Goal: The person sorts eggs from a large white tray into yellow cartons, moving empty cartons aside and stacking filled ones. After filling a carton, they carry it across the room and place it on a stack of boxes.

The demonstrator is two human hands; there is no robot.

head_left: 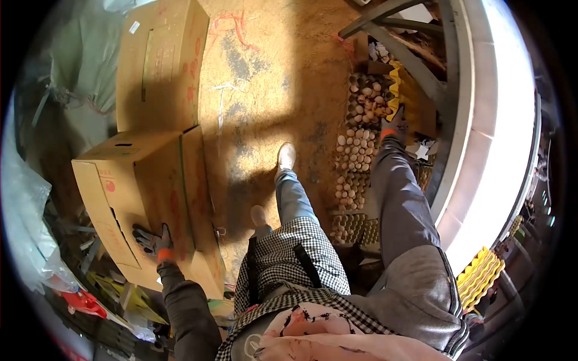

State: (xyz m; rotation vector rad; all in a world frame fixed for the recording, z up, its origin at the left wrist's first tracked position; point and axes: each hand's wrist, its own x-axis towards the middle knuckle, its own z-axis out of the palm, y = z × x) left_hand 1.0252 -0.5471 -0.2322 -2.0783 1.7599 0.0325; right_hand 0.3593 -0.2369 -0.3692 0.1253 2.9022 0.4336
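My left hand (pixel 155 242), in a dark glove with an orange cuff, lies with fingers spread on a large cardboard box (pixel 159 198) at the left. Over on the right side, my right hand (pixel 394 124), gloved the same way, is at the near end of a yellow egg tray (pixel 395 90). Its fingers appear closed on the tray's edge, though partly hidden. Beside that hand, eggs (pixel 356 147) sit in grey trays on the floor. Some eggs near the yellow tray look broken or dirty.
Another tall cardboard box (pixel 162 66) stands behind the first. Grey metal bars (pixel 400 48) and a bright white ledge (pixel 481 120) border the right side. Grey egg trays (pixel 355 231) lie nearer me. More yellow trays (pixel 480 278) are at lower right. Red string (pixel 238 30) lies on the dusty floor.
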